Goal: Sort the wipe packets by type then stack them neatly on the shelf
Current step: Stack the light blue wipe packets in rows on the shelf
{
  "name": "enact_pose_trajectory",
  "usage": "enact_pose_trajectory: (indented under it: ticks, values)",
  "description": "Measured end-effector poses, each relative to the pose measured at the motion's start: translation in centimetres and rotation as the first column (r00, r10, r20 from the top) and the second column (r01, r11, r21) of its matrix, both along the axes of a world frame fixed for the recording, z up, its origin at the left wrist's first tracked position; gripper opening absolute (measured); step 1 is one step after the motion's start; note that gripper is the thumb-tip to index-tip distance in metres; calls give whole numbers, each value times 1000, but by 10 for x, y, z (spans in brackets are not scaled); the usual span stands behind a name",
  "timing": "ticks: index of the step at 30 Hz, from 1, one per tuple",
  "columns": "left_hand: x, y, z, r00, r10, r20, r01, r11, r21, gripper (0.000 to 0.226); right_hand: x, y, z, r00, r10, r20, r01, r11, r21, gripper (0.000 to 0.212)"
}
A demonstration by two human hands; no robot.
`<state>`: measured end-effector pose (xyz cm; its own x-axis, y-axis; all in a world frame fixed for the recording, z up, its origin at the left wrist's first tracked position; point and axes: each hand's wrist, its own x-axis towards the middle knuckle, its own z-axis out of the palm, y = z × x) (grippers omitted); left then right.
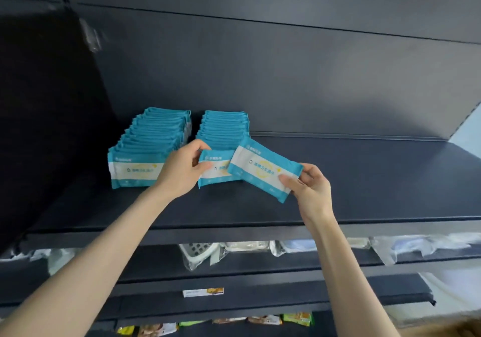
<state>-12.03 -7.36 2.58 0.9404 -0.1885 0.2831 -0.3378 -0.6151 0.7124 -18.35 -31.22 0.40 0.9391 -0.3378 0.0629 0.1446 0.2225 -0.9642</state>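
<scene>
Teal-and-white, a loose wipe packet [263, 170] is hanging tilted, pinched at its corner by the right hand's [309, 188] fingers [289, 181]. The left hand [179, 172] is gripping the front packet [214, 170] of the second row [223, 125]. With two rows already standing on the shelf [377, 180], sorting is looking well advanced, and this packet is waiting to be slotted in.

**Light coming from the right**

Soft light is washing the back panel [338, 89] from the right; the left wall [39, 128] is sinking into near-black shadow. Wide-angle distortion is bowing the shelf [364, 180] edge. A clear tag [91, 34] is blurring; print on the tilted wipe packet [263, 172] and front wipe packet [216, 168] is reading soft.
</scene>
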Motion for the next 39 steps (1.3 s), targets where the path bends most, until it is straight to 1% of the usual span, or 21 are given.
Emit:
enact_pose_trajectory:
  ticks: [2, 5, 9, 11, 14, 17, 20, 23, 26, 28, 30, 31, 33, 34, 36, 37, 39]
  values:
    - [10, 0, 1, 999, 32, 31, -35, 992, 122, 18, 13, 1, 1, 999, 33, -1, -33, 999, -38, 25]
    - [19, -1, 5, 993, 75, 92, -96, 965, 244, 23, 29, -1, 0, 997, 72, 8, -72, 994, -80, 26]
    - [26, 0, 3, 980, 72, 185, -149, 884, 444, 30, 45, -2, -7, 994, 107, 21, -102, 980, -172, 27]
    - [27, 2, 1, 973, 44, 225, -151, 860, 487, 32, 50, 2, -11, 995, 102, 21, -94, 964, -248, 27]
    - [30, 5, 1, 966, -17, 256, -129, 832, 540, 34, 57, 9, -16, 996, 83, 12, -75, 944, -321, 29]
    - [34, 13, 8, 971, -93, 222, -57, 809, 585, 39, 62, 22, -16, 999, 52, 5, -45, 911, -410, 30]
    - [37, 21, 14, 970, -165, 181, 6, 756, 655, 49, 62, 39, -17, 1000, -12, 19, 19, 866, -499, 29]
    - [39, 26, 15, 964, -197, 181, 30, 750, 660, 57, 63, 54, -21, 998, -54, 32, 63, 834, -548, 28]
    - [40, 25, 11, 951, -219, 220, 31, 773, 634, 54, 65, 63, -28, 994, -98, 51, 109, 803, -586, 26]
    - [41, 24, 6, 940, -226, 255, 19, 781, 625, 51, 65, 66, -31, 989, -121, 82, 145, 753, -642, 25]
    - [42, 23, 1, 928, -227, 294, 2, 794, 608, 50, 63, 67, -35, 982, -136, 134, 191, 670, -717, 26]
    - [43, 24, -2, 922, -228, 313, -8, 797, 604, 50, 62, 67, -36, 977, -149, 156, 215, 627, -749, 30]
    - [44, 26, -6, 905, -236, 354, -26, 799, 600, 49, 60, 64, -38, 973, -155, 172, 230, 569, -789, 49]
    - [44, 27, -7, 894, -242, 376, -37, 798, 602, 48, 60, 62, -39, 978, -136, 158, 207, 556, -805, 60]
    - [45, 27, -8, 878, -249, 409, -61, 789, 612, 48, 60, 60, -40, 991, -90, 96, 130, 562, -817, 76]
    - [45, 27, -8, 873, -249, 419, -72, 785, 616, 49, 60, 60, -40, 995, -70, 75, 102, 576, -811, 79]
    - [45, 25, -8, 868, -249, 430, -88, 775, 625, 49, 61, 62, -40, 996, -53, 76, 93, 590, -802, 74]
